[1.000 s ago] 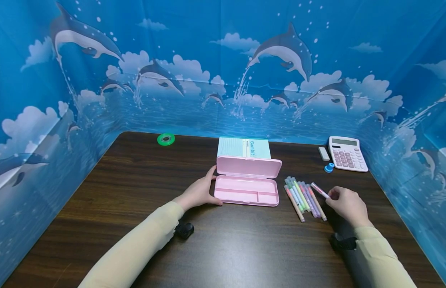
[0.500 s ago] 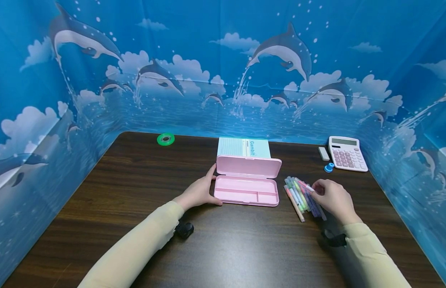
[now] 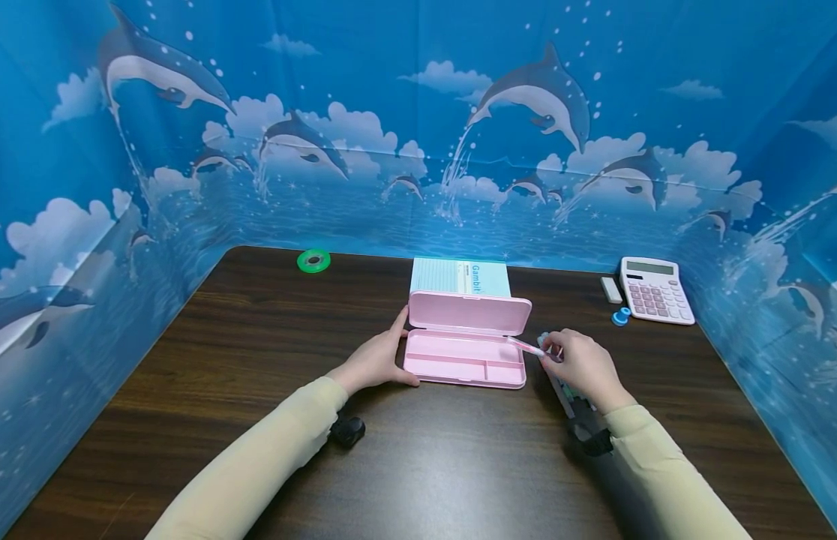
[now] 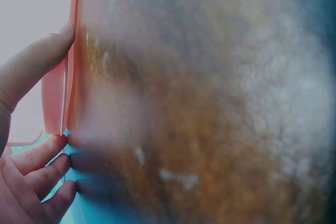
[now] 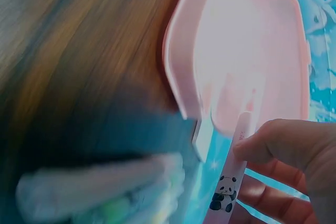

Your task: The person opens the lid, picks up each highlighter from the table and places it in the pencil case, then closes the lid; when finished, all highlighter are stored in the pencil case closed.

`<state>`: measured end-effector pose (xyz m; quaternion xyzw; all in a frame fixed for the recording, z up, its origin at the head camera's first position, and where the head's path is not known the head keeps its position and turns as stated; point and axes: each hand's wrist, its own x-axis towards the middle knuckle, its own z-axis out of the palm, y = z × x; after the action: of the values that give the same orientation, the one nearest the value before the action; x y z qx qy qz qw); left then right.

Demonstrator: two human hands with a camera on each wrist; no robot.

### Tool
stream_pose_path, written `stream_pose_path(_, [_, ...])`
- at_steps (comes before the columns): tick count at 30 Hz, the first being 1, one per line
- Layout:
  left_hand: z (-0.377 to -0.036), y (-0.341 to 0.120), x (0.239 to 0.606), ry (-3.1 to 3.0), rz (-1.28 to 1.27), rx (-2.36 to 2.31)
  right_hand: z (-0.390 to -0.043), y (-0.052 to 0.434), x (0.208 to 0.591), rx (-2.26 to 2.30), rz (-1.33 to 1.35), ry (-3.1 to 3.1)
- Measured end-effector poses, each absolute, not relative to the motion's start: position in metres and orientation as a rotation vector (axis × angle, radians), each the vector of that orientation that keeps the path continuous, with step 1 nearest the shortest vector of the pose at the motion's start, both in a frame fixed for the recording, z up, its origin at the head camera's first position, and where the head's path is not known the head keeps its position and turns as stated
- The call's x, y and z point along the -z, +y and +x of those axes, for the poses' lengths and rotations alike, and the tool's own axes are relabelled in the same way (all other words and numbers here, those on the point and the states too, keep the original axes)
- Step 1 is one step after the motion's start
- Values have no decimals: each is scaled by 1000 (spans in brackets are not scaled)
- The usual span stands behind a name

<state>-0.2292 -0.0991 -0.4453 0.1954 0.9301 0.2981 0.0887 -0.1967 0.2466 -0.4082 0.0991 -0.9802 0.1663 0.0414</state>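
Observation:
A pink pencil case [image 3: 452, 355] lies with its lid raised, and its divided inside holds nothing. My left hand [image 3: 376, 358] holds the case's left end, thumb at the front edge and fingers by the lid; in the left wrist view the thumb [image 4: 39, 61] lies along the pink edge. Over the right end of the case, my right hand [image 3: 587, 365] pinches a slim marker [image 3: 524, 346], whose barrel bears a panda print [image 5: 224, 195]. Its tip reaches the case's right edge. Several other markers [image 5: 84, 190] lie on the table under the right hand, mostly hidden in the head view.
A light-blue notebook [image 3: 459, 276] lies behind the case. Farther left is a green tape roll [image 3: 313, 261]. At the back right are a white eraser [image 3: 610, 290], a small blue object [image 3: 620, 316] and a calculator [image 3: 657, 291]. A dolphin-print curtain surrounds the dark table.
My right hand has carried the marker leftward from the right of the marker group, across it, to the case's right edge. The left hand and the case have stayed in place.

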Motion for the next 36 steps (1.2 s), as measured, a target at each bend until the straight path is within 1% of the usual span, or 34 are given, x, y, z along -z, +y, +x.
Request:
stream_pose_path(17, [-228, -101, 442, 2773, 581, -864, -227, 185, 420, -489, 578, -2945])
stream_pose_path(25, [-229, -98, 444, 2782, 598, -841, -237, 166, 418, -448, 624, -2943])
stream_pose_path(36, [-227, -100, 443, 2779, 571, -852, -241, 148, 416, -399, 658, -2936])
